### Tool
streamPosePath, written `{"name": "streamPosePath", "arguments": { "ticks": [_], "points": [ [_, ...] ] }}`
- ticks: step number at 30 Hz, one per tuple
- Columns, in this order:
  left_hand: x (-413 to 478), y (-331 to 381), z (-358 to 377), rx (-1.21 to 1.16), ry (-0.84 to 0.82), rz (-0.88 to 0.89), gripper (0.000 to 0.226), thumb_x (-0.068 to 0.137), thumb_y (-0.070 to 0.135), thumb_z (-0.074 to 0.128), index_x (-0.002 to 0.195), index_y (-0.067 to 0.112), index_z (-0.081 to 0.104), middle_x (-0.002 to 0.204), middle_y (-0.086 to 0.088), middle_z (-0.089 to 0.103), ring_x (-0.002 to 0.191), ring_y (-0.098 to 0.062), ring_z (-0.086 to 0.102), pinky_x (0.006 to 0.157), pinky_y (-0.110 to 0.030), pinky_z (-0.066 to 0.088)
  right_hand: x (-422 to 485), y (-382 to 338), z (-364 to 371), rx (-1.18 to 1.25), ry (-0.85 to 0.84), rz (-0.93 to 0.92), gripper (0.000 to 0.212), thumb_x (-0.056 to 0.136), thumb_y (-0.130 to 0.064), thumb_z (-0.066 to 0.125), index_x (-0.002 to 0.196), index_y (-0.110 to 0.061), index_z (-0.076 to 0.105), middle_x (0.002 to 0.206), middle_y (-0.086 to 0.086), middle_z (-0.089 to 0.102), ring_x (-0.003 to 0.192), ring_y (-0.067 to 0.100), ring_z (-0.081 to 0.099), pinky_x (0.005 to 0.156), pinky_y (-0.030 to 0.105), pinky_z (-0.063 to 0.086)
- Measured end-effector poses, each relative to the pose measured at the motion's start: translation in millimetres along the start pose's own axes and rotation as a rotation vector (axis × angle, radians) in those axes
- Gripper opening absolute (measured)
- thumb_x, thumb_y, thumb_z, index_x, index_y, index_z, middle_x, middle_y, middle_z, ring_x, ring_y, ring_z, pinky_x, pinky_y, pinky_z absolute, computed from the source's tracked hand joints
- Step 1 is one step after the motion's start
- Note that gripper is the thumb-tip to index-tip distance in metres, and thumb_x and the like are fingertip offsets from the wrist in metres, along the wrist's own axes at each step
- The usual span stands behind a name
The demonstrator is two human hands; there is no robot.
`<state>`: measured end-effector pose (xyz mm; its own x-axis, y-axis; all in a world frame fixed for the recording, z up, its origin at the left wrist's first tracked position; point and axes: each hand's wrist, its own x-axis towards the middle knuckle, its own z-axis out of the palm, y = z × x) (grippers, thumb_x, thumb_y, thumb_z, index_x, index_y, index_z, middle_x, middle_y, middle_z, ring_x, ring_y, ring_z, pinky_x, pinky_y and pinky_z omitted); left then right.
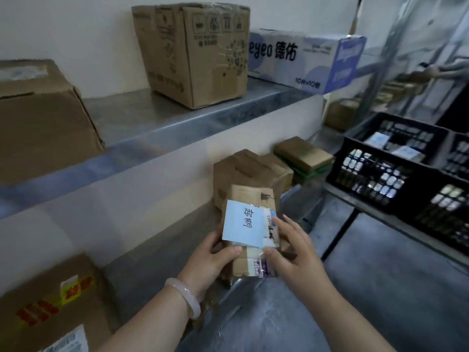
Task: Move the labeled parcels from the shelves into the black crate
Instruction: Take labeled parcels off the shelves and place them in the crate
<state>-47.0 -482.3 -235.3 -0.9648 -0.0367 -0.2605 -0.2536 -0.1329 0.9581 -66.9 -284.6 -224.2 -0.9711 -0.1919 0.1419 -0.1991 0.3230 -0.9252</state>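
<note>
A small brown cardboard parcel (253,196) with a pale blue handwritten label (243,222) is held over the front edge of the lower shelf (157,265). My left hand (210,262) grips its left side, thumb on top. My right hand (291,250) holds its right side, fingers on the label's edge. The black crate (375,171) stands to the right on a low rack, with a few labeled parcels (378,139) inside.
More cardboard boxes (251,168) sit behind the held parcel on the lower shelf; a taped box (50,306) is at lower left. The upper shelf (177,123) carries brown boxes (195,54) and a blue-white carton (304,59). Another black crate (451,214) stands nearer right. Grey floor lies below.
</note>
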Motion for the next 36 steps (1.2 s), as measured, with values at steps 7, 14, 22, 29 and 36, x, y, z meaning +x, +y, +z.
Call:
{"name": "streamPosePath", "arguments": {
  "ticks": [7,14,22,29,36],
  "points": [
    [-36.6,-26.6,71.0,-0.009,-0.338,-0.047,0.064,0.073,0.021,0.079,0.132,0.034,0.057,0.125,-0.001,0.069,0.112,-0.023,0.067,0.093,-0.044,0.055,-111.4,0.9,-46.6,-0.123,0.287,0.109,0.067,0.084,-0.024,0.073,0.129,-0.063,0.042,0.147,-0.031,0.025,0.135,-0.011,0.027,0.106,0.036,0.044],
    [-82.4,-33.4,170.2,0.032,-0.615,-0.077,0.065,0.077,0.008,0.077,0.135,0.027,0.056,0.116,-0.002,0.073,0.110,-0.028,0.067,0.092,-0.051,0.055,-228.3,-21.8,-116.5,-0.303,0.545,0.205,0.070,0.084,-0.036,0.073,0.139,-0.057,0.035,0.154,-0.026,0.017,0.138,-0.014,0.014,0.113,0.034,0.035],
    [-194.7,-37.5,324.7,0.135,-0.966,0.003,0.048,0.090,-0.006,0.058,0.133,0.016,0.055,0.113,0.003,0.071,0.096,-0.007,0.069,0.070,-0.019,0.056,-407.6,-47.4,-204.1,-0.592,0.896,0.351,0.075,0.081,-0.048,0.071,0.141,-0.056,0.027,0.155,-0.027,0.013,0.136,-0.019,0.005,0.111,0.020,0.018],
    [-342.9,-57.6,446.8,0.146,-1.357,-0.068,0.043,0.095,-0.001,0.055,0.129,0.024,0.058,0.101,0.005,0.076,0.085,-0.010,0.074,0.063,-0.027,0.059,-587.3,-85.7,-240.2,-0.724,1.213,0.599,0.079,0.080,-0.060,0.065,0.145,-0.055,0.021,0.155,-0.030,0.007,0.141,-0.006,0.007,0.116,0.032,0.020],
    [-460.5,-93.1,512.3,0.228,-1.606,-0.109,0.039,0.094,0.021,0.062,0.130,0.035,0.057,0.115,0.004,0.073,0.104,-0.024,0.070,0.092,-0.053,0.055,-704.3,-103.1,-225.6,-0.685,1.400,0.764,0.081,0.078,-0.064,0.063,0.140,-0.066,0.011,0.153,-0.036,-0.002,0.141,-0.008,0.004,0.117,0.037,0.022]
  ]
}}
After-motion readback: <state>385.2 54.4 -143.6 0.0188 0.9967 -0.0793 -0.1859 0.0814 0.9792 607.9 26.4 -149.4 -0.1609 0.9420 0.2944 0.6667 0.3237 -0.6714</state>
